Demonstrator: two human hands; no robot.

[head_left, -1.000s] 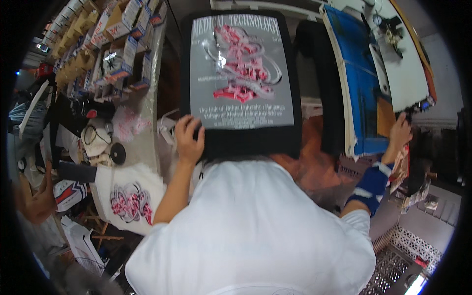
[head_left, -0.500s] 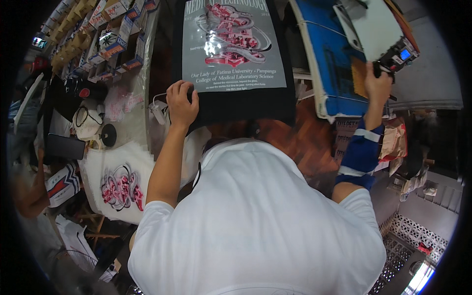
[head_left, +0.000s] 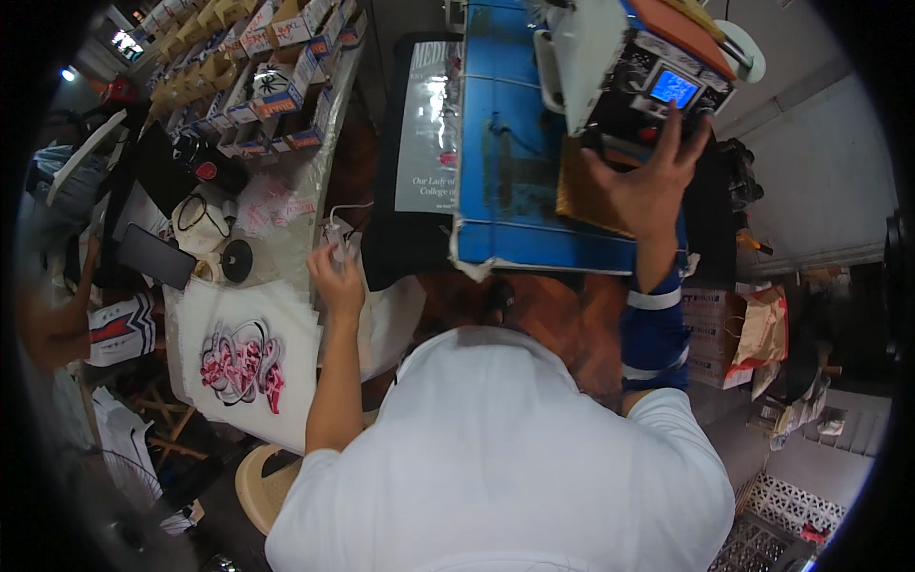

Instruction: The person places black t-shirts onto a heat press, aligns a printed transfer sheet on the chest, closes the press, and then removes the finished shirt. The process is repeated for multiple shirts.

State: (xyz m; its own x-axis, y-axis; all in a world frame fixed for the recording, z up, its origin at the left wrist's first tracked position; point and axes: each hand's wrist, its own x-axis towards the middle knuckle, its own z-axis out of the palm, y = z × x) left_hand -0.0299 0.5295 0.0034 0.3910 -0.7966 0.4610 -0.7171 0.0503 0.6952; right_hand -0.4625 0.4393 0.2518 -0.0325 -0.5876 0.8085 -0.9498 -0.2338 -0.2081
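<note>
A black shirt [head_left: 410, 238] lies stretched out ahead of me, with a grey printed transfer sheet [head_left: 419, 143] on it. The blue upper plate [head_left: 519, 205] of a heat press covers the right part of both. My right hand [head_left: 653, 186] is spread over the press's control box [head_left: 620, 133]; one finger reaches up to its lit blue screen [head_left: 674, 88]. Whether that finger touches it I cannot tell. My left hand [head_left: 338, 281], fingers loosely apart and slightly blurred, is off the shirt, beside a small white cabled device [head_left: 335, 232] at the table edge.
Printed film sheets [head_left: 243, 353] are stacked on the left table, near a phone [head_left: 157, 255] and a roll of tape [head_left: 235, 259]. Behind them are open cardboard boxes [head_left: 286, 114]. A beige chair [head_left: 257, 486] stands at lower left; a paper bag [head_left: 760, 329] is at right. Another person's arm [head_left: 57, 329] shows far left.
The blue press plate has swung left over the shirt and sheet. My right hand has let go of the handle and spread at the control box. My left hand has come off the shirt's edge.
</note>
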